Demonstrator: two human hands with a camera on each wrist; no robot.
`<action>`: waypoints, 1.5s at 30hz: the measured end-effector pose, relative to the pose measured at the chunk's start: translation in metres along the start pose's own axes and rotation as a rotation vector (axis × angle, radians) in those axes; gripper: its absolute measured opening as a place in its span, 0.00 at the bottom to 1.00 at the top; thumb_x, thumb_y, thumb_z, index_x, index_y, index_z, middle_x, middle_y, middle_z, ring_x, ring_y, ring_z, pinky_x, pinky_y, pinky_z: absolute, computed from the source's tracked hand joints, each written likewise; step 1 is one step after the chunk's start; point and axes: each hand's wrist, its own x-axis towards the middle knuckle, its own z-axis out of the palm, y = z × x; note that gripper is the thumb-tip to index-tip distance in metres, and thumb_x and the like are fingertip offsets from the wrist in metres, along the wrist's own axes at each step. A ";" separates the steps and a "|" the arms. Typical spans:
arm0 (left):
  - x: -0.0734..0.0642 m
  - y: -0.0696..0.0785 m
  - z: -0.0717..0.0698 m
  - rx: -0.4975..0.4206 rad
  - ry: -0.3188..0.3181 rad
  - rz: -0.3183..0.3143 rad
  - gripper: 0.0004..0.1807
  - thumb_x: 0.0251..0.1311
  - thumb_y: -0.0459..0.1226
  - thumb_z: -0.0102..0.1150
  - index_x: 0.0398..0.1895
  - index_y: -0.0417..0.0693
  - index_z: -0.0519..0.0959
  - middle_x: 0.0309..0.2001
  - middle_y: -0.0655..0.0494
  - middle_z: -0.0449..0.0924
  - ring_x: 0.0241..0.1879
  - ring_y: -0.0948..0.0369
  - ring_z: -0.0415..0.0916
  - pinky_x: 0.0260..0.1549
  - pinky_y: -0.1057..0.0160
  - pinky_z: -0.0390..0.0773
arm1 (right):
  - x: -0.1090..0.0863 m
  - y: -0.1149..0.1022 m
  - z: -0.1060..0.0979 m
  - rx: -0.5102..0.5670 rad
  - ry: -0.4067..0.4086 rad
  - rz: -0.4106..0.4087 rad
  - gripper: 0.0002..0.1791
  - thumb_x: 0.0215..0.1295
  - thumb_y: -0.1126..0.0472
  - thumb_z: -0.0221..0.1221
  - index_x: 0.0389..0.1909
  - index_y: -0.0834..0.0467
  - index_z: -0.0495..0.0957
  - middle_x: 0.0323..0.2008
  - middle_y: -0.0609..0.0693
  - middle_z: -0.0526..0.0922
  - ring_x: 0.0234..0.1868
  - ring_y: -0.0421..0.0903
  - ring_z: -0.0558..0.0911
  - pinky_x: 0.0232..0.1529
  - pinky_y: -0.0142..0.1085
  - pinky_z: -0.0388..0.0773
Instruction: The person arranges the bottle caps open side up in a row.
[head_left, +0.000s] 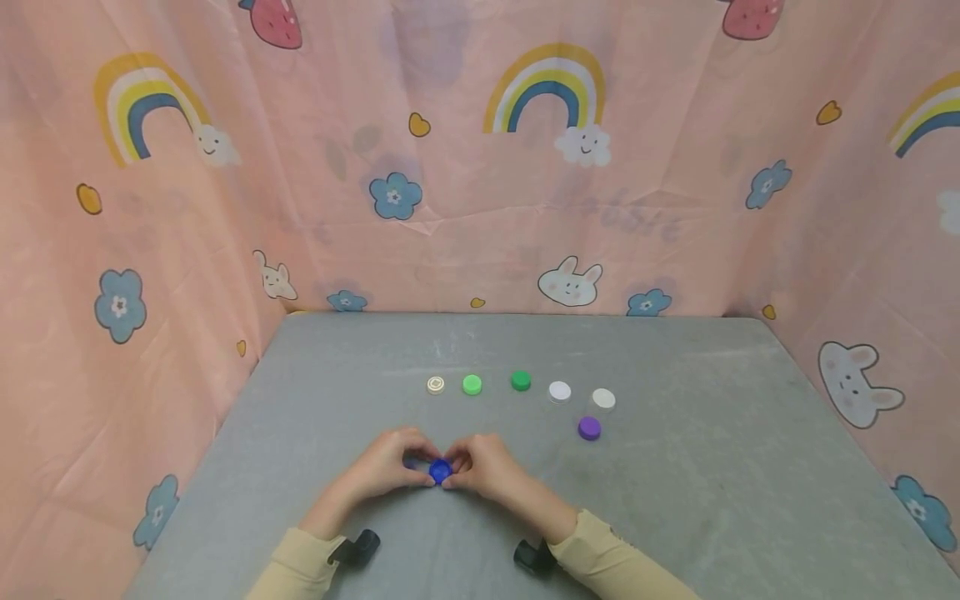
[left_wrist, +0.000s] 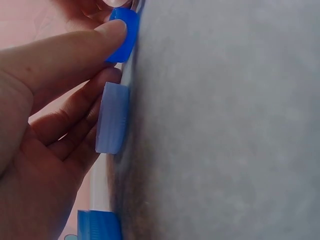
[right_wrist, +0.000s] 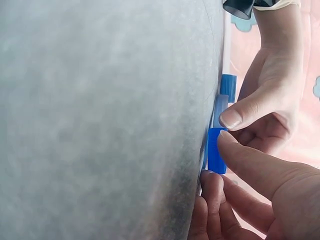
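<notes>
A dark blue bottle cap point(head_left: 440, 472) lies on the grey table between my two hands, its hollow side facing up. My left hand point(head_left: 390, 462) curves round it from the left, thumb and forefinger pinching its edge. From the other side my right hand point(head_left: 486, 467) pinches the same cap, with the thumb point(right_wrist: 232, 145) against its side. In the left wrist view a translucent pale blue cap point(left_wrist: 113, 119) stands beside the left fingers. A medium blue cap point(left_wrist: 99, 225) sits further along; the left hand mostly hides both in the head view.
Further back lie a cream patterned cap point(head_left: 435, 385), a light green cap point(head_left: 472, 384), a dark green cap point(head_left: 521, 380) and two white caps, one left point(head_left: 559, 391), one right point(head_left: 603, 398). A purple cap point(head_left: 589, 428) sits nearer. A pink printed curtain point(head_left: 465, 250) surrounds the table point(head_left: 712, 500).
</notes>
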 end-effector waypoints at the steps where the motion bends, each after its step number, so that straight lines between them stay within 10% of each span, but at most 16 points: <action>1: 0.000 0.000 0.000 0.002 -0.002 -0.004 0.16 0.43 0.40 0.74 0.39 0.53 0.84 0.35 0.65 0.81 0.35 0.69 0.74 0.37 0.69 0.74 | 0.000 0.000 0.000 -0.002 0.001 0.002 0.16 0.45 0.63 0.73 0.34 0.64 0.83 0.23 0.49 0.83 0.23 0.33 0.77 0.25 0.24 0.73; 15: 0.015 0.008 0.003 -0.031 0.015 -0.071 0.17 0.46 0.43 0.73 0.42 0.54 0.83 0.40 0.66 0.83 0.43 0.67 0.78 0.47 0.64 0.76 | -0.008 0.014 -0.012 0.108 0.044 0.023 0.15 0.47 0.65 0.71 0.36 0.65 0.82 0.28 0.53 0.84 0.27 0.39 0.80 0.29 0.26 0.76; 45: 0.136 0.058 0.078 -0.127 0.130 -0.017 0.17 0.46 0.44 0.73 0.39 0.48 0.84 0.37 0.58 0.82 0.40 0.64 0.77 0.38 0.71 0.77 | -0.053 0.080 -0.094 0.081 0.368 0.311 0.15 0.51 0.64 0.70 0.41 0.64 0.82 0.34 0.56 0.86 0.34 0.47 0.85 0.34 0.36 0.81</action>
